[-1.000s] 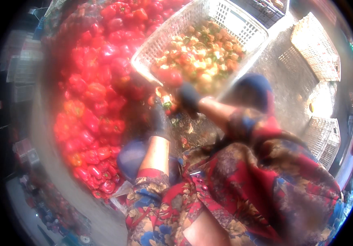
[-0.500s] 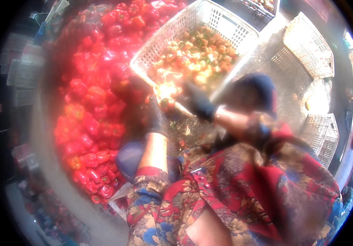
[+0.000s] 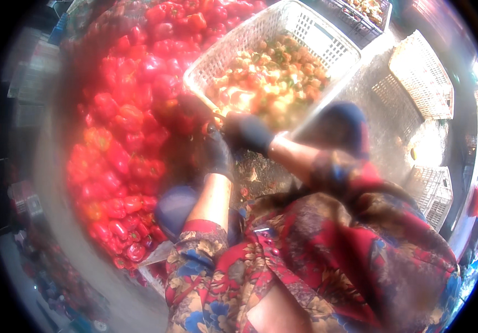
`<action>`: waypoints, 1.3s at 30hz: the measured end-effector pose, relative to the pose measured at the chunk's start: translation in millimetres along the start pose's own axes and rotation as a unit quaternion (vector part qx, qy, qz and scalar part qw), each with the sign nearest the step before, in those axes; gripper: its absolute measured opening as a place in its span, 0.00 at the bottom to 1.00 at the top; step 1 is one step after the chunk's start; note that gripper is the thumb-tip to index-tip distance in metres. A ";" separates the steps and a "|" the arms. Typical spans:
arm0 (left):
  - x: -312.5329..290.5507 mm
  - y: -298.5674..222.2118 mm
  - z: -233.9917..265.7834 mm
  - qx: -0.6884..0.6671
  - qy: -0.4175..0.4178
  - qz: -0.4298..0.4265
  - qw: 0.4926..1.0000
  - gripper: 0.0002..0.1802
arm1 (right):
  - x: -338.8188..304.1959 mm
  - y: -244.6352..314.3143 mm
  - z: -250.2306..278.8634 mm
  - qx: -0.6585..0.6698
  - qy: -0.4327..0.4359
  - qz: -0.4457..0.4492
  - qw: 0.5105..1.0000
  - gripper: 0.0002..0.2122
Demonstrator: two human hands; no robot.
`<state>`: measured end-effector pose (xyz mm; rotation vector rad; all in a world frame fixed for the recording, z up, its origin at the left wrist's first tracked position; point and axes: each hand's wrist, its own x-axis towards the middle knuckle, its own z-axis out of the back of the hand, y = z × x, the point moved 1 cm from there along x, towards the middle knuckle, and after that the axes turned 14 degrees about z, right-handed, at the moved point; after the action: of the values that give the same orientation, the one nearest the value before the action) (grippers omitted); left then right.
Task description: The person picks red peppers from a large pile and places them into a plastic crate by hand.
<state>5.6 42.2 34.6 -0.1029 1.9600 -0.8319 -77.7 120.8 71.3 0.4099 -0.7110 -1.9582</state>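
Both my hands wear dark gloves and meet at the near left corner of a white plastic crate (image 3: 201,65). My left hand (image 3: 217,152) is closed, with a bit of red showing at its fingertips that looks like a red bell pepper (image 3: 206,128). Close against it on the right, my right hand (image 3: 250,133) is also closed and blurred; a thin dark shape shows at its fingertips, too unclear to name. Small pale-orange pieces with green bits, looking like pepper cores (image 3: 283,77), fill the crate's bottom.
A large heap of red bell peppers (image 3: 131,116) spreads along my left. Another crate (image 3: 361,25) with similar pieces stands far right. White crates (image 3: 425,75) sit at the right on the wet floor (image 3: 380,122). A dark blue rounded thing (image 3: 175,211) lies beside my left forearm.
My right hand has moved left and nearer, from over the crate's near edge to beside my left hand. The view has shifted slightly.
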 end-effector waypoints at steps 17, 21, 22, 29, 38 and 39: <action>-15.5 -14.8 6.2 0.149 -0.045 -0.116 0.981 0.27 | -27.7 -3.4 48.5 0.209 -0.017 0.094 0.973 0.34; -16.7 -9.6 4.5 0.193 -0.082 -0.149 0.966 0.28 | -27.9 -9.9 36.3 0.212 -0.020 0.078 0.974 0.30; -16.3 -7.8 2.8 0.206 -0.091 -0.158 0.961 0.28 | -26.6 -14.5 28.0 0.208 -0.010 0.070 0.975 0.29; 5.8 14.9 9.7 0.322 -0.139 -0.243 0.904 0.28 | -13.8 -18.5 -5.4 0.209 -0.061 0.016 0.976 0.20; 15.2 5.6 16.7 0.246 -0.071 -0.191 0.948 0.26 | -22.6 -8.2 73.9 0.375 0.136 0.043 0.916 0.11; 10.0 0.9 17.6 0.193 -0.046 -0.152 0.968 0.26 | -26.0 -13.6 71.9 0.316 0.128 0.057 0.938 0.13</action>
<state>14.8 29.9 21.3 -0.2111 1.6833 -1.3714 -115.0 170.6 117.8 0.9701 -1.1582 -1.4919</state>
